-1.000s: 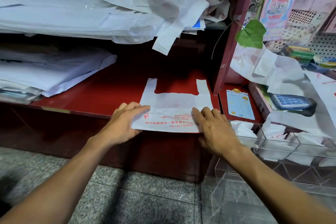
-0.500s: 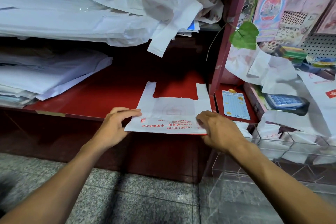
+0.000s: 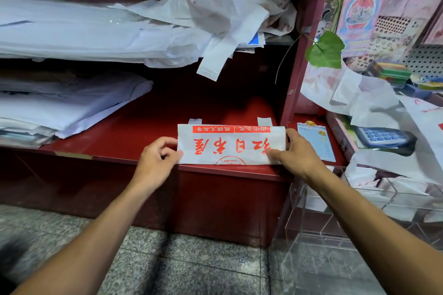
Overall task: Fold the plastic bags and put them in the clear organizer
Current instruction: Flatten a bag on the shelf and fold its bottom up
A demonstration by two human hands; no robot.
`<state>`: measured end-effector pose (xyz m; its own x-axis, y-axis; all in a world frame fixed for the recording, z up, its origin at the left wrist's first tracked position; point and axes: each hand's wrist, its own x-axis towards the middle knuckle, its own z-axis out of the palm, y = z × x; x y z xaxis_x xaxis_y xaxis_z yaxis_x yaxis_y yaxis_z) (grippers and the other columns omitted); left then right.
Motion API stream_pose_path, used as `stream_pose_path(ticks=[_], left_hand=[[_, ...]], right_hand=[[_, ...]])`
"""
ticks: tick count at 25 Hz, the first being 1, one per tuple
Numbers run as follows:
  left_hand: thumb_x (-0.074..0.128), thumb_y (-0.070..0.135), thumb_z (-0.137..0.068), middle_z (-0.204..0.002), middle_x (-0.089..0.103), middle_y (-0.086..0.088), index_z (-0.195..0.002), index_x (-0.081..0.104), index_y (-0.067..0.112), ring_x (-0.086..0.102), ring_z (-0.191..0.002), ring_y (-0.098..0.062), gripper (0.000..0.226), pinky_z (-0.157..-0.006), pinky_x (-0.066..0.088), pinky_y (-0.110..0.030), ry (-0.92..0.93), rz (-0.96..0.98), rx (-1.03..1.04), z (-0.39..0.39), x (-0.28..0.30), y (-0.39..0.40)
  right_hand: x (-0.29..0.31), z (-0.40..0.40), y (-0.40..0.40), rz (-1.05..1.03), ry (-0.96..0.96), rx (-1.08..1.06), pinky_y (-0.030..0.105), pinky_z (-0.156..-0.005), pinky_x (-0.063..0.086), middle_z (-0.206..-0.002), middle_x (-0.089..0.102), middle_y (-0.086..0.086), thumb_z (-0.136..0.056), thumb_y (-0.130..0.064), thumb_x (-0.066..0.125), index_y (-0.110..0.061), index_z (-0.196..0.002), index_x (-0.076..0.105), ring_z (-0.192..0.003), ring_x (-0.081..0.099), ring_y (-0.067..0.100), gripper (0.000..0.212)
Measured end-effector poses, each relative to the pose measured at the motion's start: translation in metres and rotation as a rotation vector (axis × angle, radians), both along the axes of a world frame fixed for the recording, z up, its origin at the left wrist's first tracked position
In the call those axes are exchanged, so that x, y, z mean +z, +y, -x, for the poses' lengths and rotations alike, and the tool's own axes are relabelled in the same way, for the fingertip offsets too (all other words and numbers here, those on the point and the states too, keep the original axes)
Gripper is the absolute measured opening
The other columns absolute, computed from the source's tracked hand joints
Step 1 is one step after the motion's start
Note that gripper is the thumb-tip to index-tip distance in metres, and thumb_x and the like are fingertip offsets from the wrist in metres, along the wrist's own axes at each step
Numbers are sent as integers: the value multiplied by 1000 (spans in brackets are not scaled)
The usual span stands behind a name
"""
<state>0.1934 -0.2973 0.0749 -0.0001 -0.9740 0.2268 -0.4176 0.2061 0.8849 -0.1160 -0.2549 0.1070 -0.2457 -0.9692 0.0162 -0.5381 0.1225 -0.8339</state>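
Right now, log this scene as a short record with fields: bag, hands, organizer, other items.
bag: white plastic bag with red print, folded into a strip at the front edge of the red shelf
left hand: pinches the bag's left end
right hand: holds its right end
clear organizer: lower right, folded bags inside
other: loose bags on the upper shelf; calculator

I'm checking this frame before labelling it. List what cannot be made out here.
- Head view: the folded bag's handles, only two tips showing past its far edge.
- Head view: the clear organizer's right side, cut off by the picture edge.
- Head view: fingers of the right hand beneath the bag, hidden by it.
- Head view: small print on the blue card, too small.
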Motion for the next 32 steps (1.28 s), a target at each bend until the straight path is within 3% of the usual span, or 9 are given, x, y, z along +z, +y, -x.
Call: stream_pose_path(ticks=[3, 6, 9, 11, 14, 19, 23, 28, 32], left_hand=[[70, 13, -86, -64, 66, -1, -104, 59, 25, 55, -64, -9, 25, -67, 42, -24, -62, 25, 61, 1, -1, -2], [72, 18, -85, -61, 59, 7, -88, 67, 33, 53, -60, -9, 17, -62, 43, -28, -183, 88, 42, -3, -5, -7], [76, 46, -77, -76, 64, 11, -83, 69, 42, 59, -75, -13, 10, -74, 48, -36, -260, 96, 7, -5, -8, -9], [81, 59, -67, -91, 55, 14, -103, 67, 45, 50, -90, -11, 41, -84, 39, -37, -479, 85, -51, -7, -10, -6], [89, 44, -62, -119, 47, 11, -112, 67, 36, 38, -111, -13, 55, -92, 35, -39, -688, 187, -71, -10, -11, -3], [88, 15, -66, -127, 52, 21, -98, 59, 30, 44, -121, -18, 46, -86, 30, -36, -606, 227, -163, -15, -13, 0], [83, 9, -73, -105, 55, 21, -122, 66, 24, 46, -93, -14, 54, -84, 45, -42, -566, 287, -193, -25, -16, -3], [76, -11, -71, -105, 60, 30, -98, 72, 47, 49, -94, -10, 63, -88, 34, -12, -496, 318, -197, -27, -17, -3], [74, -5, -79, -93, 71, 28, -84, 72, 52, 66, -93, -4, 58, -85, 48, -23, -244, 172, -106, -23, -4, -1]], right_hand=[[-5, -3, -7, -34, 184, -66, 32, -78, 45, -104, 64, 4, -87, -17, 67, -15, -134, 44, -92, 59, 23, 53], [-10, -8, -8, -31, 385, -53, 39, -83, 48, -108, 65, 9, -88, -20, 66, -14, -133, 41, -97, 62, 31, 52], [-13, -12, -2, 162, 615, -60, 41, -84, 43, -121, 55, 10, -88, -29, 64, -13, -129, 46, -107, 54, 32, 48], [-15, -14, 1, 239, 813, 78, 44, -96, 38, -140, 45, 7, -89, -49, 52, -18, -136, 45, -124, 44, 30, 56], [-17, -16, 6, 21, 857, 352, 49, -117, 20, -160, 25, -1, -84, -75, 34, -29, -152, 27, -146, 23, 24, 82], [-11, -10, 11, 10, 979, 451, 44, -109, 30, -151, 30, -3, -79, -65, 63, -27, -152, 23, -132, 32, 23, 91], [-12, 1, 15, 36, 923, 423, 38, -104, 32, -151, 35, -4, -83, -44, 67, -28, -147, 35, -128, 35, 20, 74], [-13, 13, 14, 44, 676, 391, 44, -96, 43, -126, 56, -5, -82, -34, 73, -27, -132, 56, -110, 51, 22, 53], [-18, 19, 9, 123, 432, 315, 34, -83, 49, -95, 66, -16, -85, -19, 71, -30, -95, 73, -89, 61, 14, 16]])
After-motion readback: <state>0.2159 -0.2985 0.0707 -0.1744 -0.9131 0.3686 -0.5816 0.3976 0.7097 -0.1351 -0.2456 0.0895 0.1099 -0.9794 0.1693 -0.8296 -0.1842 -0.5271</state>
